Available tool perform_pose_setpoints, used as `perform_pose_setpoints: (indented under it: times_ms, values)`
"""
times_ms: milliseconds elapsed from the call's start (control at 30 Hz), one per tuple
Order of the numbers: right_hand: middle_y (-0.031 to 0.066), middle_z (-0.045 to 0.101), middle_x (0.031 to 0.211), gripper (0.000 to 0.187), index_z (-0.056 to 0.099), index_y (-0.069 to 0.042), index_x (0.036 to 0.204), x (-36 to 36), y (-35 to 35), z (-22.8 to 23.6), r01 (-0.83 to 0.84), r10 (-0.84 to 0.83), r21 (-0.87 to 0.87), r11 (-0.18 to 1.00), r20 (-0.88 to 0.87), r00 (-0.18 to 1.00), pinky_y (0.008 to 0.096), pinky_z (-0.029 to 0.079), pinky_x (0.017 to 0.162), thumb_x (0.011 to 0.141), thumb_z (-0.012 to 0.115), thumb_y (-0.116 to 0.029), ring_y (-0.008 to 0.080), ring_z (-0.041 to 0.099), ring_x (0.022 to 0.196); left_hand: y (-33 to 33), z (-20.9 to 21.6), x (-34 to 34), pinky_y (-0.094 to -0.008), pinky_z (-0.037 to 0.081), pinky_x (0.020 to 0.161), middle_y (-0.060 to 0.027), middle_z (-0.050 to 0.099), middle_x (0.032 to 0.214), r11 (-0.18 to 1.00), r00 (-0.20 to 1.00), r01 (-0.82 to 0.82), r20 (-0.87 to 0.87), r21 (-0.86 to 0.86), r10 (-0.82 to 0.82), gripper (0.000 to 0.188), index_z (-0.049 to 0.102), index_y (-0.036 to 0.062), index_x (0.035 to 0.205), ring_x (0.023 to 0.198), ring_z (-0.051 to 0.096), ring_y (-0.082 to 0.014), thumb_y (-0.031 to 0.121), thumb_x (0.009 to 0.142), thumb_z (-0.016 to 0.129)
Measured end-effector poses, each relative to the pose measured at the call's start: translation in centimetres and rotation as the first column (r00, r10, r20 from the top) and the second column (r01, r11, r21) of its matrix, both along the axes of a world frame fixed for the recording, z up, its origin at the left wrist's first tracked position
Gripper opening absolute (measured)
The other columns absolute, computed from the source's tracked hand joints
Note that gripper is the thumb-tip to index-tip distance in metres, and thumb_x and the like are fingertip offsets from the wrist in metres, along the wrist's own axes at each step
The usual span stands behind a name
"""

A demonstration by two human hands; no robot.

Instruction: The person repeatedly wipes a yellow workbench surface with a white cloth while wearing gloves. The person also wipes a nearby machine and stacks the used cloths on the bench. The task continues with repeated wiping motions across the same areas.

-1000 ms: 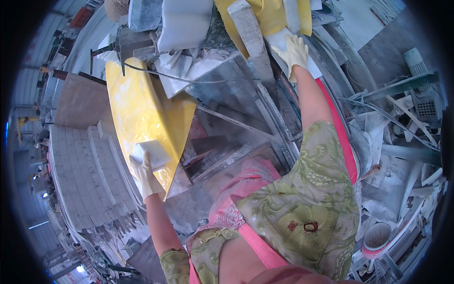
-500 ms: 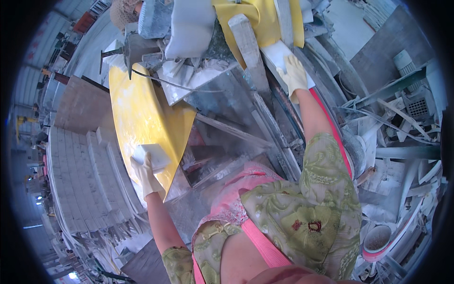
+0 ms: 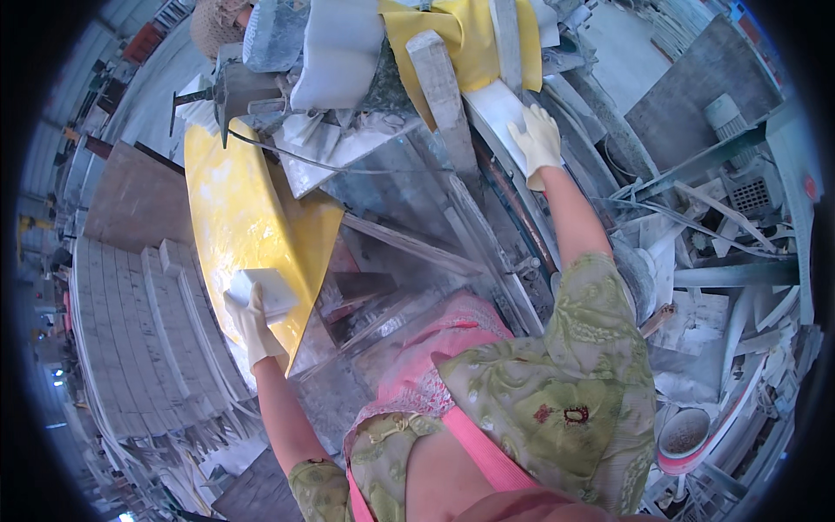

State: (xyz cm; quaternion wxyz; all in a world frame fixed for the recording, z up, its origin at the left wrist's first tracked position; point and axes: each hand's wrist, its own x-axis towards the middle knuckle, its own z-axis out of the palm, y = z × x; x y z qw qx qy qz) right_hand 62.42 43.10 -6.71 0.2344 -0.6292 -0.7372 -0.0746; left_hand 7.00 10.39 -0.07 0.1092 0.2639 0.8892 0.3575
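My left hand (image 3: 254, 334), in a pale rubber glove, grips a white square tile (image 3: 266, 292) by its near left edge. The tile rests over the lower part of a wet, shiny yellow sheet (image 3: 233, 209) draped over a curved support on my left. My right hand (image 3: 541, 146), gloved alike, is stretched forward with its fingers spread. It lies at the right edge of a long white slab (image 3: 500, 123); whether the palm touches the slab I cannot tell. Another yellow sheet (image 3: 457, 39) hangs beyond, partly behind a rough grey post (image 3: 433, 74).
Pale stacked slabs (image 3: 117, 339) and a brown board (image 3: 139, 200) stand at the left. A thin dark cable (image 3: 326, 165) crosses ahead. Scrap strips and a grey crate (image 3: 750, 199) lie at the right, with a round bowl (image 3: 683, 432) lower down. Someone in beige knit (image 3: 216, 28) shows at the far left.
My right hand's fingers have spread, and it sits nearer the slab's right edge. The red strip beside my right forearm no longer shows. The whole view has shifted slightly left.
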Motion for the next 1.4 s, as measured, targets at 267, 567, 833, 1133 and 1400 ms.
perform_pose_setpoints:
  times_ms: [267,567,833,1133,1400]
  values:
    - [0.0110,0.062,0.122,0.056,0.066,-0.011,0.121,-5.4,6.1,-1.1,0.112,-0.112,-0.029,0.993,0.009,0.994,0.0462,0.041,0.101,0.085,0.068,-0.054,0.0326,0.053,0.119,-0.9,-1.7,-1.5,-0.0426,0.040,0.115,-0.0277,0.041,0.153,0.996,0.999,0.005,0.040,0.091,-0.009,0.102,0.027,-0.0064,0.156,0.138,0.046,-0.0386,0.033,0.083,0.085]
    - [0.0197,0.058,0.127,0.072,0.061,0.000,0.129,-5.7,5.6,-2.0,0.148,-0.149,0.034,0.988,0.034,0.988,0.0482,0.041,0.105,0.081,0.073,-0.051,0.0341,0.056,0.116,-1.1,-1.9,-2.1,-0.0427,0.041,0.112,-0.0289,0.049,0.146,0.999,0.992,0.006,-0.127,0.033,-0.002,0.100,0.036,-0.0052,0.152,0.136,0.050,-0.0389,0.041,0.079,0.085]
    - [0.0144,0.061,0.124,0.067,0.063,-0.002,0.126,-4.9,3.4,0.5,0.142,-0.211,-0.286,0.948,-0.228,0.950,0.0450,0.048,0.097,0.081,0.076,-0.049,0.0306,0.059,0.116,-1.2,-3.3,-3.3,-0.0407,0.036,0.117,-0.0291,0.037,0.156,0.998,0.999,0.035,-0.041,0.044,-0.033,0.102,0.023,-0.0098,0.156,0.142,0.042,-0.0375,0.033,0.085,0.082]
    - [0.0173,0.064,0.131,0.057,0.062,-0.005,0.133,-3.3,-2.5,1.3,0.123,-0.121,-0.137,0.983,0.023,0.992,0.0468,0.049,0.101,0.089,0.069,-0.041,0.0322,0.061,0.122,-1.2,-5.4,-4.5,-0.0392,0.030,0.121,-0.0319,0.034,0.157,0.993,0.998,0.055,-0.036,0.104,-0.052,0.099,0.024,-0.0132,0.154,0.148,0.034,-0.0387,0.035,0.087,0.079]
    - [0.0192,0.063,0.130,0.048,0.062,-0.001,0.130,-0.4,-8.2,1.1,-0.027,0.027,-0.115,0.993,-0.007,1.000,0.0470,0.049,0.102,0.092,0.064,-0.029,0.0366,0.059,0.122,-1.4,-2.6,-0.8,-0.0389,0.030,0.121,-0.0219,0.031,0.163,0.967,0.967,-0.050,0.254,0.251,-0.016,0.087,0.022,0.0025,0.161,0.149,0.034,-0.0326,0.027,0.096,0.073]
